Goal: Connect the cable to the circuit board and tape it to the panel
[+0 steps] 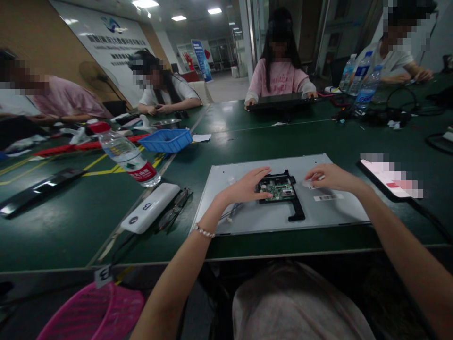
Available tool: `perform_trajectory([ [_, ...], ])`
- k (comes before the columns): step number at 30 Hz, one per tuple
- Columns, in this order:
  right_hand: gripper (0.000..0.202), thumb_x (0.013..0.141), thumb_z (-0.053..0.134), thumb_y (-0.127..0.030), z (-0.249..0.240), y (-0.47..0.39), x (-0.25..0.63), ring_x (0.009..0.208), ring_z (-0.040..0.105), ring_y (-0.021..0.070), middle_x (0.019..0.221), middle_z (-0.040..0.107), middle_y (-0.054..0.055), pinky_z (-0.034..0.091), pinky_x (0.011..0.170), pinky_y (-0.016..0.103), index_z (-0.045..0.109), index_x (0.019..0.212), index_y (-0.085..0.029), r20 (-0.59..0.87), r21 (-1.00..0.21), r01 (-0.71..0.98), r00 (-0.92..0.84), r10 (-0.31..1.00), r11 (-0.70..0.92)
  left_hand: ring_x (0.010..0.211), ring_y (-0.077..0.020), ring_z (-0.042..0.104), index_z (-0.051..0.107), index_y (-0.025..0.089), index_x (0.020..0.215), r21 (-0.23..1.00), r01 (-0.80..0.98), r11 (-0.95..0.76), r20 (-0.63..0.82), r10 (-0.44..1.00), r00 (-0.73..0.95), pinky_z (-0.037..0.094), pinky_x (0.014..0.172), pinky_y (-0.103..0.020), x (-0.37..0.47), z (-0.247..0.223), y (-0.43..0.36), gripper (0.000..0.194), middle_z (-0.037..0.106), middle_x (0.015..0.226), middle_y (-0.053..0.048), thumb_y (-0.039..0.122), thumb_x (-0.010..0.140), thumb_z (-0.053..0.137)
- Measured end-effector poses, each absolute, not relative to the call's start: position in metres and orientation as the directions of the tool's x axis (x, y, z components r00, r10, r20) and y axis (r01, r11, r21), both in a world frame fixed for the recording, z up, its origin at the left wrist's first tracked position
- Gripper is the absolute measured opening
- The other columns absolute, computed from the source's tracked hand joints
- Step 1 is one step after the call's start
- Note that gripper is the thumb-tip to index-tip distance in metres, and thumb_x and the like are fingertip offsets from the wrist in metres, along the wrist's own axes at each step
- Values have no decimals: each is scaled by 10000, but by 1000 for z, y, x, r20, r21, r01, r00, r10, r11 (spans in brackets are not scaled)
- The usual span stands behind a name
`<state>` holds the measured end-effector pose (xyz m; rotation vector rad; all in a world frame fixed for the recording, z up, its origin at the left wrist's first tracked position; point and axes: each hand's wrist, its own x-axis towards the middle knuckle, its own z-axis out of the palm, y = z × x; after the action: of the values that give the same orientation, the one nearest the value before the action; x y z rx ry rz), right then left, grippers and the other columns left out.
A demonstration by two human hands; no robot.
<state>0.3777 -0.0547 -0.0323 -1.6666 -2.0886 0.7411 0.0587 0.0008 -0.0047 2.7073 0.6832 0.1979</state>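
A flat grey metal panel (244, 222) lies on the green table in front of me. On its middle sits a black frame (296, 208) around a green circuit board (279, 188). My left hand (249, 185) rests at the board's left side, thumb and fingers spread apart, with a bracelet at the wrist. Right of the frame, my right hand (323, 177) is curled over the panel, its fingertips pinching a small clear or whitish piece that I cannot make out. A barcode label (329, 198) is stuck on the panel below that hand. Thin wires (231, 212) lie left of the board.
Left of the panel are glasses (174, 208), a white power bank (151, 208), a bottle (129, 158) and a blue tray (166, 140). A phone (385, 179) with a cable lies right. Several people sit around the table. A pink basket (95, 311) stands below, left.
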Motion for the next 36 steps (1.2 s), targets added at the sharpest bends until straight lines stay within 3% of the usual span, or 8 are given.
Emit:
perform_trajectory([
  [9, 246, 756, 599, -228, -32, -55, 375, 868, 656, 231, 922, 721, 70, 507, 813, 369, 719, 969, -206, -76, -644, 751, -256, 964, 149, 1311, -259, 393, 403, 136, 1378, 158, 527, -835, 66, 541, 838, 286, 1092, -400, 62, -12, 5, 589, 449, 1413, -127, 533, 944, 374],
  [17, 197, 772, 600, -283, -24, -57, 371, 835, 664, 224, 881, 730, 53, 504, 807, 363, 734, 896, -210, -33, -677, 720, -237, 971, 153, 1280, -239, 427, 373, 101, 1386, 143, 514, -846, 55, 526, 849, 318, 1074, -355, 64, -18, 6, 605, 428, 1413, -149, 526, 957, 333],
  [24, 243, 738, 656, -357, -18, -63, 367, 898, 655, 220, 958, 717, 62, 499, 828, 352, 715, 909, -197, -99, -856, 515, -250, 963, 46, 1295, -241, 410, 334, 114, 1405, 145, 521, -841, 51, 533, 845, 305, 1082, -362, 64, -15, 2, 610, 402, 1433, -148, 531, 960, 315],
  [30, 256, 711, 673, -355, -18, -64, 359, 876, 648, 213, 940, 716, 55, 485, 843, 351, 719, 905, -194, -146, -865, 501, -315, 938, 34, 1302, -253, 394, 255, 140, 1446, 124, 541, -832, 65, 551, 832, 298, 1073, -380, 64, -14, 0, 631, 359, 1464, -142, 530, 956, 333],
  [36, 231, 696, 675, -319, -27, -60, 355, 831, 661, 198, 888, 724, 47, 504, 814, 332, 719, 885, -193, -140, -873, 485, -332, 933, 42, 1346, -268, 315, 249, 215, 1457, 97, 522, -847, 174, 531, 829, 228, 1097, -456, 76, -5, -18, 568, 344, 1472, -117, 510, 973, 288],
])
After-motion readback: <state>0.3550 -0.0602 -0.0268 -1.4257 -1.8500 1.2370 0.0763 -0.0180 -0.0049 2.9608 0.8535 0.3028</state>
